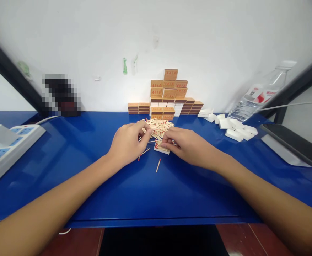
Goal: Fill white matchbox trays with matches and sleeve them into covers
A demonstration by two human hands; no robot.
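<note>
A loose heap of red-tipped matches [160, 126] lies on the blue table [92, 177], just beyond both hands. My left hand [129, 142] is curled at the heap's left side, fingers pinched on a few matches. My right hand [186, 144] pinches matches over a small white matchbox tray [161, 149] holding some matches. Single stray matches [158, 165] lie in front of the hands.
Stacked tan matchboxes [169, 94] stand against the white wall. Several empty white trays [232, 126] lie to the right, by a tilted plastic bottle [259, 94] and a dark phone [294, 144]. A white power strip [4, 145] sits at far left.
</note>
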